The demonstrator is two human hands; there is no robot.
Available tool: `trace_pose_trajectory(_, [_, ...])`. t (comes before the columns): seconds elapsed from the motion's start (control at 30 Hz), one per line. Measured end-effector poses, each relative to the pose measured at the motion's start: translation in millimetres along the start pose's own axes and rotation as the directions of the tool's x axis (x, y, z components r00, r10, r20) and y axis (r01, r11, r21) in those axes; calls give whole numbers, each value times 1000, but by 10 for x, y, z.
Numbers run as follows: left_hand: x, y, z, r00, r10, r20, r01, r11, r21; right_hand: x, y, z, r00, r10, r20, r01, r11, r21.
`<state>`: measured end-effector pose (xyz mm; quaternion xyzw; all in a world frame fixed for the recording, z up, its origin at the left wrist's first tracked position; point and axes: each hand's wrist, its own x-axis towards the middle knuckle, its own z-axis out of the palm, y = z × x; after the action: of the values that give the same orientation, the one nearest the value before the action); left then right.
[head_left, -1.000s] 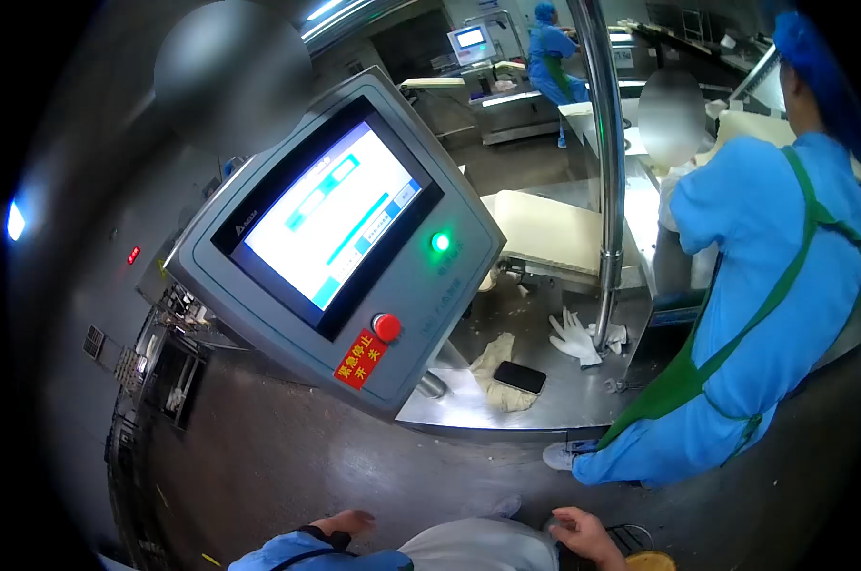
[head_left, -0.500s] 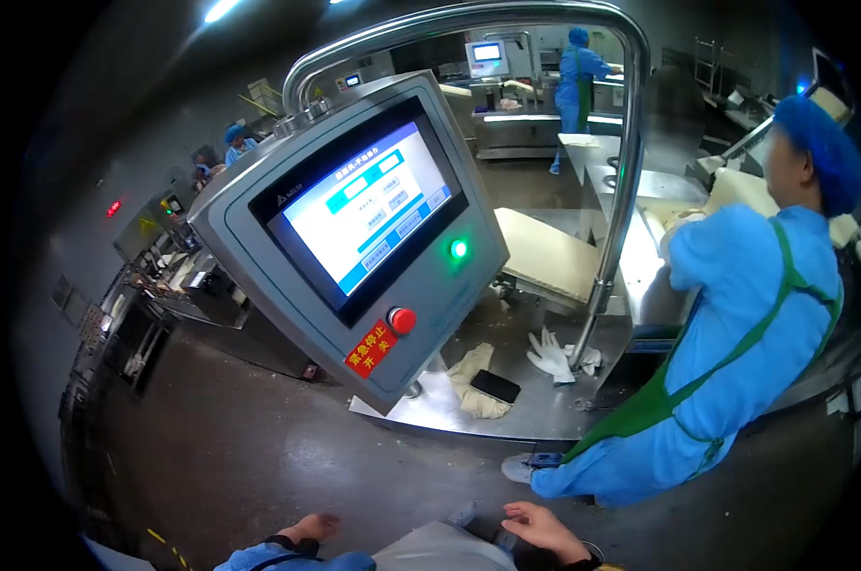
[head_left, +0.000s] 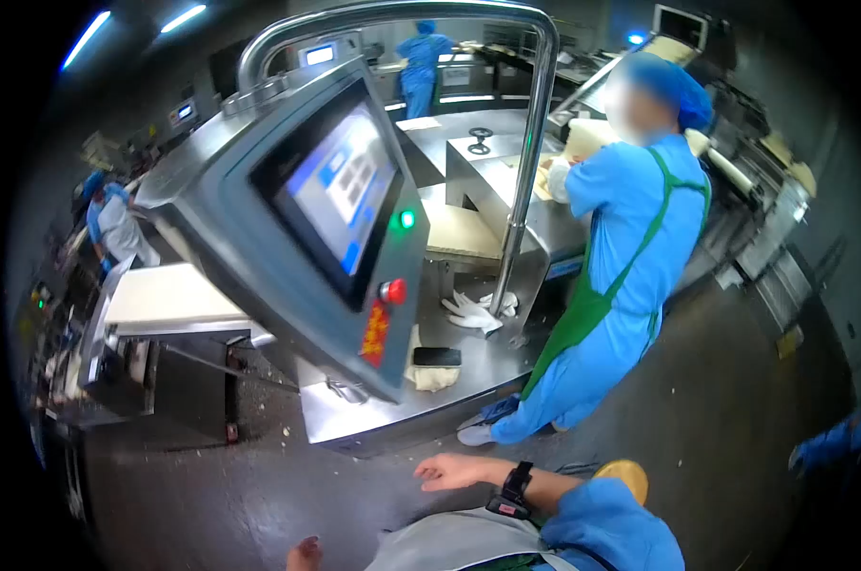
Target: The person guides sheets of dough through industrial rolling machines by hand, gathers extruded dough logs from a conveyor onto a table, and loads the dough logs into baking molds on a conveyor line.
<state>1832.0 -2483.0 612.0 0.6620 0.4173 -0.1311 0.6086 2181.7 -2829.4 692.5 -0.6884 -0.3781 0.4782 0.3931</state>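
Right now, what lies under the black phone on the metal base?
Under the phone is a cream cloth on the metal base; parts show beyond the phone. Whatever the phone itself covers cannot be seen.

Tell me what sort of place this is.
Probably a factory floor, perhaps for food: a control panel with a red button, a co-worker in a blue hair cover and green apron.

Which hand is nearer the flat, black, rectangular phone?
Right. The bare right hand is below the phone in view; the bare left hand is farther down, leftward.
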Motion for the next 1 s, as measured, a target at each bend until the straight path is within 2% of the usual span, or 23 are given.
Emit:
trace_pose_trajectory(0.03, [-36,95,-209,1000,1,17,-2,999,34,250,-102,219,1000,2,-29,-1,1000,24])
trace_pose_trajectory(0.07, [-7,351,-408,999,37,-14,-31,941,337,548,-220,366,1000,-22,16,22,1000,-19])
trace_pose_trajectory(0.1, [-7,491,-651,996,75,-39,-36,796,605,787,-352,540,996,-39,74,43,997,-58])
trace_pose_trajectory(0.13, [120,469,-930,992,122,-12,-85,758,646,1042,-514,712,998,-34,54,37,998,-53])
trace_pose_trajectory(0.17, [141,399,-1203,993,114,-2,-85,754,651,1273,-696,934,990,-74,116,83,994,-73])
trace_pose_trajectory(0.2, [239,374,-1430,976,219,9,-175,752,635,1505,-868,1057,978,-114,175,133,985,-105])
trace_pose_trajectory(0.23, [347,366,-1631,946,324,18,-266,742,616,1711,-1034,1175,980,-107,167,127,985,-115])
trace_pose_trajectory(0.27, [300,513,-1803,944,329,25,-275,741,613,1909,-1201,1328,970,-138,201,158,984,-87])
trace_pose_trajectory(0.33, [217,814,-2152,905,420,-61,-277,693,665,2376,-1431,1559,958,-162,236,180,982,-56])
trace_pose_trajectory(0.4, [402,882,-2579,784,606,-134,-419,676,606,2845,-1587,1748,933,-188,305,202,979,-12])
trace_pose_trajectory(0.47, [694,989,-2979,775,575,-263,-482,807,343,3231,-1911,1784,927,-190,324,210,977,-28])
trace_pose_trajectory(0.53, [800,1224,-3443,741,611,-281,-568,792,224,3779,-2205,1835,918,-218,332,225,974,19])
trace_pose_trajectory(0.6, [801,1599,-3863,714,612,-339,-565,790,238,4293,-2522,1851,920,-209,333,175,976,128])
trace_pose_trajectory(0.63, [704,1881,-4082,726,574,-379,-511,819,261,4542,-2798,1804,928,-193,319,139,973,184])
trace_pose_trajectory(0.7, [838,2006,-4664,692,564,-450,-585,804,107,5227,-3197,1749,892,-321,317,277,944,178])
trace_pose_trajectory(0.73, [944,2069,-4935,674,556,-487,-623,782,30,5521,-3443,1691,878,-352,324,295,932,213])
trace_pose_trajectory(0.8, [984,2298,-5448,688,451,-568,-602,792,-100,6126,-4021,1594,859,-392,328,323,914,246])
trace_pose_trajectory(0.9, [1012,2753,-6190,723,328,-608,-633,667,-394,6904,-5109,1499,857,-414,305,378,910,172])
trace_pose_trajectory(0.93, [1148,2856,-6370,724,318,-612,-633,658,-407,7144,-5406,1453,865,-415,282,385,909,159])
trace_pose_trajectory(1.0, [1493,3083,-6695,769,392,-504,-638,418,-647,7673,-5901,1341,881,-424,210,412,906,101])
